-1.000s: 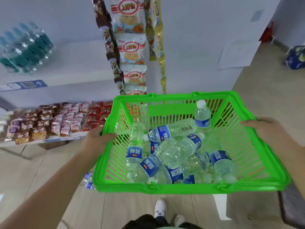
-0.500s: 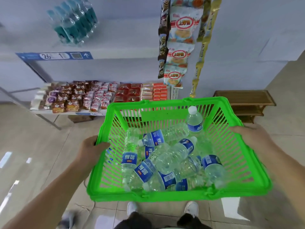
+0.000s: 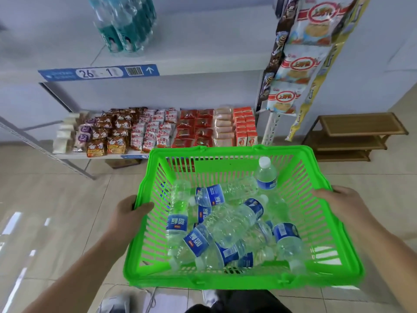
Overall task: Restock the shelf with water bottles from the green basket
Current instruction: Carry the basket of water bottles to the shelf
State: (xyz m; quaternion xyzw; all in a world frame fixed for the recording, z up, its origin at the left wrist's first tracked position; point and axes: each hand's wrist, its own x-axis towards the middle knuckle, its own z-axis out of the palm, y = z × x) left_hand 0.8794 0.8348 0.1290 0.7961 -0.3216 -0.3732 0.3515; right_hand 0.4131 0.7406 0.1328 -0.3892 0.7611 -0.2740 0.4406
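Note:
I carry the green basket (image 3: 243, 282) in front of me with both hands. My left hand (image 3: 128, 211) grips its left rim and my right hand (image 3: 340, 203) grips its right rim. Several clear water bottles (image 3: 232, 220) with blue labels lie jumbled inside; one bottle (image 3: 266, 175) stands upright at the far right corner. Ahead is a white shelf (image 3: 191, 62) whose upper board holds a shrink-wrapped pack of teal-labelled bottles (image 3: 126, 23) at the left, with bare board to its right.
The lower shelf (image 3: 74, 155) carries rows of snack packets (image 3: 158, 129). Hanging snack strips (image 3: 293, 64) dangle at the shelf's right end. A low wooden rack (image 3: 354, 134) stands on the tiled floor at the right. My feet show below the basket.
My view has swung left and nearer to the shelf, so it now sits straight ahead. Both hands keep the same hold on the basket; the bottles have barely shifted.

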